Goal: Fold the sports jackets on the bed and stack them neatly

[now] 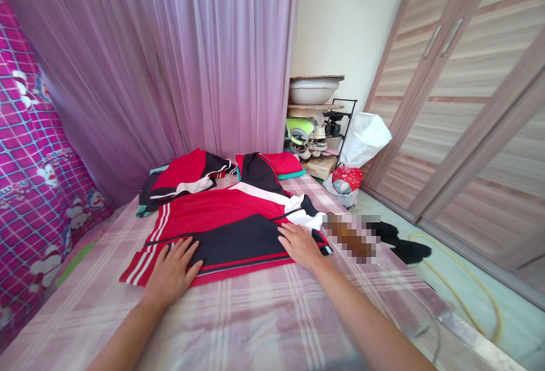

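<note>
A red, black and white sports jacket lies spread flat on the bed, which has a pink plaid sheet. My left hand rests flat on the jacket's lower left part, fingers spread. On the jacket's right side my right hand presses flat, fingers stretched out. Neither hand holds anything. Behind the jacket lie two folded red and black garments, one at the left and one at the right.
A purple curtain hangs behind the bed. A pink patterned cloth covers the left side. A shoe rack with a basin stands in the corner beside a white bag. Wooden wardrobe doors line the right. A dark cloth lies on the floor.
</note>
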Demonstrator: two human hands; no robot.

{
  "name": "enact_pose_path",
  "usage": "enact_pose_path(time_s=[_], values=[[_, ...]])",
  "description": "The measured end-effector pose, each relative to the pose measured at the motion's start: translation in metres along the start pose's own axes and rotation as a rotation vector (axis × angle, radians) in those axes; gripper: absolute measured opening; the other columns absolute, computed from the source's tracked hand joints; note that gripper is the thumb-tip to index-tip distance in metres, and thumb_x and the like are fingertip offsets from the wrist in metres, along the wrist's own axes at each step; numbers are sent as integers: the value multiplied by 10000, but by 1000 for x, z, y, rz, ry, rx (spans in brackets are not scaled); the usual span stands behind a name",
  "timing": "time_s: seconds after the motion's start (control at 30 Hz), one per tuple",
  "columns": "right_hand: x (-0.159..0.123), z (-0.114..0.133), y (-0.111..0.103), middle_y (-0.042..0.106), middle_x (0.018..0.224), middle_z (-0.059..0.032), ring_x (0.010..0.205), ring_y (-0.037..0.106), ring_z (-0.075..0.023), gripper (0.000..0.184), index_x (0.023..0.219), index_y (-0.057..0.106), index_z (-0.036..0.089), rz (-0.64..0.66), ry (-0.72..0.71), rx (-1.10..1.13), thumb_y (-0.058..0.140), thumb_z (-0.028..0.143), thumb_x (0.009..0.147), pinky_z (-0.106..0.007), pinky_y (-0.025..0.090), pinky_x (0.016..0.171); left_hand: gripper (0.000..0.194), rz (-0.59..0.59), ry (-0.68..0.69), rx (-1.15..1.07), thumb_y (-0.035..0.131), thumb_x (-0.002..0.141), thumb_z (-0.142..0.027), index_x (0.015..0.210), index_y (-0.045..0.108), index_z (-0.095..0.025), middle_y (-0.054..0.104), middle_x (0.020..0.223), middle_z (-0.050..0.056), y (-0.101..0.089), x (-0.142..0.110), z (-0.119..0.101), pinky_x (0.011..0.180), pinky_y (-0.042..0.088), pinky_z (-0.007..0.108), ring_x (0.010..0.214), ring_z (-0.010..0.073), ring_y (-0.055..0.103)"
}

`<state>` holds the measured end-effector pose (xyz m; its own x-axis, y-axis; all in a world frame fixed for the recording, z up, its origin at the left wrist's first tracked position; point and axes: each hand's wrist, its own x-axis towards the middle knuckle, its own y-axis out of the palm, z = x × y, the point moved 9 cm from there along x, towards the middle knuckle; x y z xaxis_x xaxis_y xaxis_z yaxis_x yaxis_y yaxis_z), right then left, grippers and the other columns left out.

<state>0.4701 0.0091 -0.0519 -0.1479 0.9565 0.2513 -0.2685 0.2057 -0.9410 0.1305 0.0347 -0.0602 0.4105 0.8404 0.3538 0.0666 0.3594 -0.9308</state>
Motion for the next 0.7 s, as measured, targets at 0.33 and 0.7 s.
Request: enact_pose_path(time_s=[0.33,0.7], values=[[23,-138,-52,739,1121,-73,1083,625,-293,302,1093,744,270,-25,401,-122,557,325,863,-413,449,879,557,-16,-2,-16,407,915,-548,1352,593,-257,553,1448,88,-2,-2,-1,1138,303,530,1347,299,485],[20,-146,-65,761,1031,-26,1041,636,-245,262,942,779,274,5,344,-87,575,182,805,-371,429,928,565,-42,16,-12,407,910,-542,1347,594,-236,551,1448,106,-5,-1,-2,1132,296,532,1340,313,488]])
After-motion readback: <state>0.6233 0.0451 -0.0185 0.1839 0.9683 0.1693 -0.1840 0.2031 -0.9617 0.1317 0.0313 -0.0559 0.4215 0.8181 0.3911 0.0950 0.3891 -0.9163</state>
